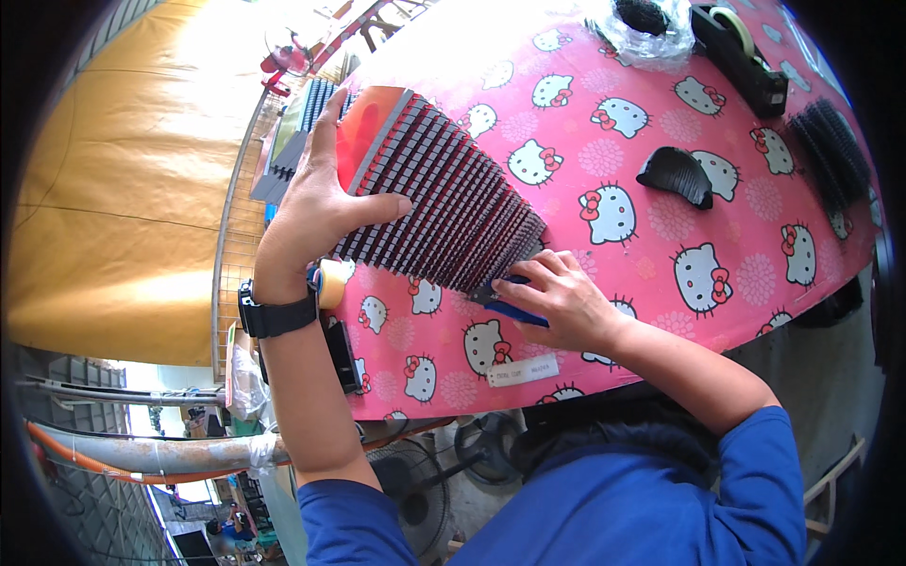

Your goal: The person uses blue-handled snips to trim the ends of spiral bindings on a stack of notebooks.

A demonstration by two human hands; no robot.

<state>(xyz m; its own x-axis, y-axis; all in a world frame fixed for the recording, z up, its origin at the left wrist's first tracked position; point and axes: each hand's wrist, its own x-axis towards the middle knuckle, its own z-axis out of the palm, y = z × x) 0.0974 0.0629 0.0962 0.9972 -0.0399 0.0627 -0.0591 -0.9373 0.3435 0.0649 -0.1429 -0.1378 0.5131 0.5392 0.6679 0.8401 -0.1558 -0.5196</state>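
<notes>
My left hand (316, 212) grips the upper left end of a block (444, 203) faced with rows of small grey squares, with dark red and black between them. Its thumb lies across the gridded face, and the fingers reach over a glossy orange-red side. At the block's lower right corner, my right hand (571, 302) is closed round a small tool with a blue handle (519, 314). The tool's dark front end meets the corner; its exact kind is mostly hidden by my fingers. Below them a white printed strip (522, 370) lies on the pink patterned tablecloth (642, 245).
A curved black ribbed piece (675, 176) lies to the right. Farther back are a clear plastic bag (651, 42) around something black, a black tape dispenser (746, 66), and black ridged pieces (830, 156). A tape roll (332, 283) sits by my left wrist; a floor fan (411, 491) stands below.
</notes>
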